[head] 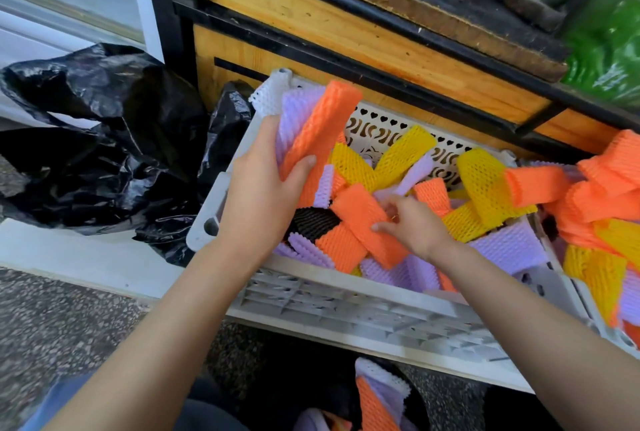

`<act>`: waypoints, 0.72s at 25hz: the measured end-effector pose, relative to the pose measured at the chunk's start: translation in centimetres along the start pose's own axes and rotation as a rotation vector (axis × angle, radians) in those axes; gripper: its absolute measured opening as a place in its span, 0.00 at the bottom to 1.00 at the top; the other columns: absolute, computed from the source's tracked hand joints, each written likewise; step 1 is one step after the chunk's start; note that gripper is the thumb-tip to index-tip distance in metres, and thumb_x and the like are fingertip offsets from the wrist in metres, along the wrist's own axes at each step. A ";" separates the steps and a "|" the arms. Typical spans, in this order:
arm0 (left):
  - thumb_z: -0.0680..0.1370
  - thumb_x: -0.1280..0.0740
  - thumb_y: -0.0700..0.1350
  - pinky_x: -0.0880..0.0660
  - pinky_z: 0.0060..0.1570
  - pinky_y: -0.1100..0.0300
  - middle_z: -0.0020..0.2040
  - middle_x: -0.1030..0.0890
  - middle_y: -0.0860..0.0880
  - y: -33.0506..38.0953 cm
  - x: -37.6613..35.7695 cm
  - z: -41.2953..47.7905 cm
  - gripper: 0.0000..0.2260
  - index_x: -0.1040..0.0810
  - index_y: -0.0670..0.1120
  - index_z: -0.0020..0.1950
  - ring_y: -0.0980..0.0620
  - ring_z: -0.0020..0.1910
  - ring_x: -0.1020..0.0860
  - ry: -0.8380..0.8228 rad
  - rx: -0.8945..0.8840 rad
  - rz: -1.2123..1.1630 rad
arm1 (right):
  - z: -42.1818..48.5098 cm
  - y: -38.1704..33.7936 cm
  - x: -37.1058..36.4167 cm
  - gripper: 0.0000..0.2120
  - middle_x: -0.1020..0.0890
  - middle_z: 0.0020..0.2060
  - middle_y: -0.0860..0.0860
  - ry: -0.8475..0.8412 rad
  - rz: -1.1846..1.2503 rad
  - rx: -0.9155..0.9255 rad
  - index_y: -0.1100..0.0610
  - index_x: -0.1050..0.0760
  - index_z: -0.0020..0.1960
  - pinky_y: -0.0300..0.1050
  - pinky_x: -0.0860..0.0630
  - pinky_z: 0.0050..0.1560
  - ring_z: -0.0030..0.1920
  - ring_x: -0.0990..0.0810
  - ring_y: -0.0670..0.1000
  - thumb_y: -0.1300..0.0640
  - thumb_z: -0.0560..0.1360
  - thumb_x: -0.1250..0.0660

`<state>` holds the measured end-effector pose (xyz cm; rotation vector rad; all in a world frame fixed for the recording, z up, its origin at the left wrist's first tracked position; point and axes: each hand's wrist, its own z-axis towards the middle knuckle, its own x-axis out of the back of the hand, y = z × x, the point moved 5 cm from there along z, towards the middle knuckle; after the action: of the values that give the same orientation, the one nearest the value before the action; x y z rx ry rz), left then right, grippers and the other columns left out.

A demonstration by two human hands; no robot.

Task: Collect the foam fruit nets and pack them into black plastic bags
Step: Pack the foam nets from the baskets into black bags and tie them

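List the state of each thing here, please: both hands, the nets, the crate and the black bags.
Left hand: grips a bundle, raised over the crate.
Bundle: orange, purple and white nets, held upright.
Right hand: pinches an orange net in the crate.
Orange net: lies on top of the pile.
Crate: full of loose nets.
Black bags: crumpled on the floor, left of the crate.

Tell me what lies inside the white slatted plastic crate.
Loose foam mesh fruit nets fill the white plastic crate: orange, yellow, purple and one black net. The right hand pinches an orange net. The pile covers the crate's floor and any nets lower down.
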<state>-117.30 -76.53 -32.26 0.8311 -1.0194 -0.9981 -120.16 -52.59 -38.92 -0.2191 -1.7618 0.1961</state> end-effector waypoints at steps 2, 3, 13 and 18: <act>0.77 0.33 0.44 0.30 0.37 0.52 0.38 0.26 0.47 0.1 0.0 0.0 0.11 0.35 0.45 0.50 0.49 0.36 0.27 0.002 0.027 -0.003 | -0.7 -0.3 2.5 0.13 0.18 0.50 0.49 0.184 0.071 0.075 0.55 0.24 0.57 0.44 0.27 0.48 0.49 0.21 0.50 0.53 0.74 0.31; 0.77 0.33 0.45 0.31 0.36 0.53 0.36 0.27 0.49 0.1 0.0 0.0 0.12 0.36 0.46 0.50 0.51 0.34 0.28 0.000 0.035 -0.004 | -1.2 -0.5 3.4 0.12 0.18 0.48 0.48 0.242 0.140 0.118 0.54 0.23 0.56 0.45 0.26 0.48 0.47 0.21 0.49 0.52 0.74 0.31; 0.78 0.35 0.46 0.28 0.35 0.47 0.39 0.25 0.42 0.3 0.1 -0.4 0.10 0.36 0.46 0.50 0.43 0.36 0.25 -0.019 0.026 0.035 | 0.0 -2.3 -2.5 0.32 0.29 0.67 0.46 -0.268 -0.013 0.250 0.47 0.36 0.72 0.44 0.29 0.55 0.53 0.25 0.49 0.50 0.71 0.28; 0.78 0.34 0.46 0.33 0.29 0.59 0.33 0.30 0.52 -0.5 -0.3 -0.4 0.12 0.38 0.49 0.45 0.54 0.30 0.30 -0.065 0.057 0.043 | 0.0 -3.0 -2.0 0.27 0.24 0.58 0.52 -0.196 -0.317 0.294 0.53 0.29 0.64 0.46 0.34 0.54 0.59 0.31 0.53 0.41 0.70 0.31</act>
<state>-117.08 -76.41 -32.91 0.8240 -1.1216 -0.9684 -119.90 -55.98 -40.10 0.3001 -1.9080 0.2494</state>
